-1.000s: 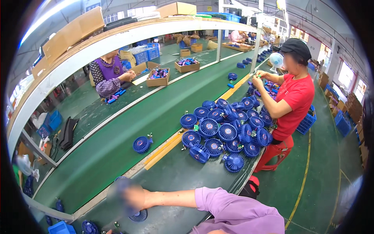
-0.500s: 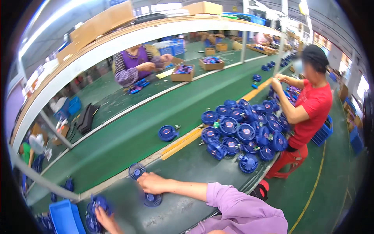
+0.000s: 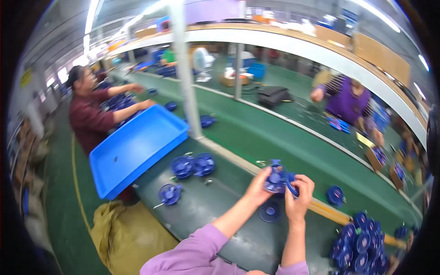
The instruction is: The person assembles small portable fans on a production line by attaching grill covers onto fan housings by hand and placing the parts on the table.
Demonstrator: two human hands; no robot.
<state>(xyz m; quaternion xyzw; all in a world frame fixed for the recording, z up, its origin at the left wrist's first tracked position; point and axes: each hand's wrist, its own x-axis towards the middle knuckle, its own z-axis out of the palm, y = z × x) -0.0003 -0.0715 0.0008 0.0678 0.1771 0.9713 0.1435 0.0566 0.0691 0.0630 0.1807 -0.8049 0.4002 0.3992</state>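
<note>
My left hand grips a small blue fan body above the work table. Close against it, my right hand pinches a round blue fan grille, tilted on edge; whether the two parts touch I cannot tell. Below my hands, a second round grille lies flat on the table. To the left of my arms rest blue fan units, two side by side and a third fan unit nearer me with a pale wire.
A large blue tray sits at the table's left end. Beyond it works a co-worker in maroon. A green conveyor belt runs behind the table, past a white post. Piled fans lie right; olive cloth lies below left.
The view has swung left, bringing the blue tray and maroon-clad co-worker into sight. My right hand has lifted a grille off the table, and both hands are now together.
</note>
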